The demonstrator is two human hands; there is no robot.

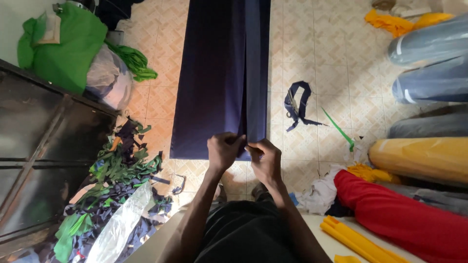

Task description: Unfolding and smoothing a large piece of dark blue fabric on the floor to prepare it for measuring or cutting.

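A long piece of navy blue cloth (214, 73) lies flat on the tiled floor, running away from me, with a folded strip along its right side. My left hand (223, 150) pinches the cloth's near edge at the fold. My right hand (265, 158) grips the same near edge just to the right, at the folded strip. Both hands are close together, knuckles up, fingers closed on the fabric.
Green and navy fabric scraps (117, 185) and a clear plastic bag lie at the left beside a dark cabinet (44, 146). Green cloth bundles (63, 44) sit at the far left. Rolls of yellow (424, 158), red (404, 214) and grey fabric line the right. A navy strip (297, 102) lies on the tiles.
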